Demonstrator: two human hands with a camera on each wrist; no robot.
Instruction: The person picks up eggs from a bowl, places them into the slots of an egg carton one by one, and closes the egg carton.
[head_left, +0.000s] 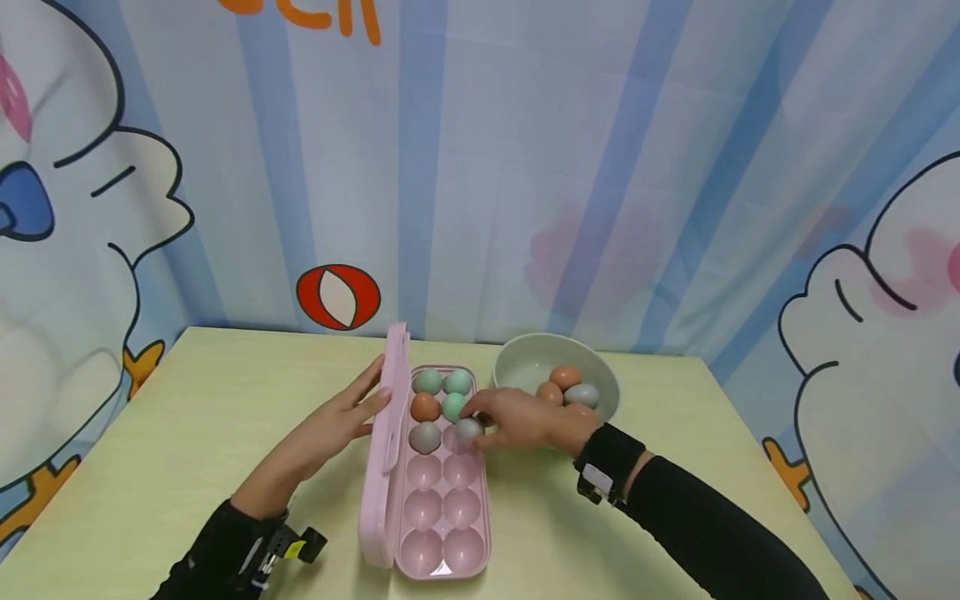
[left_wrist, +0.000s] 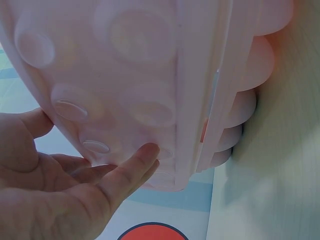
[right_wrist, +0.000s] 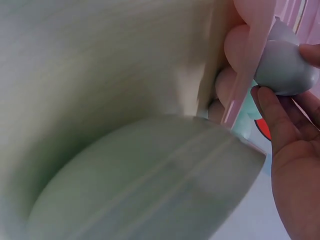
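A pink egg carton lies on the table with its lid raised upright on the left side. My right hand pinches a grey egg between thumb and fingers, low over the right cup of the third row. Green eggs, a brown egg and another grey egg sit in the far cups, while the nearer cups hold nothing. Against the lid's outer face rests my left hand, its fingers fairly straight and the thumb at the lid's edge.
Behind my right hand stands a pale green bowl with brown eggs and a grey egg inside. The light wooden table ends at a striped cartoon curtain.
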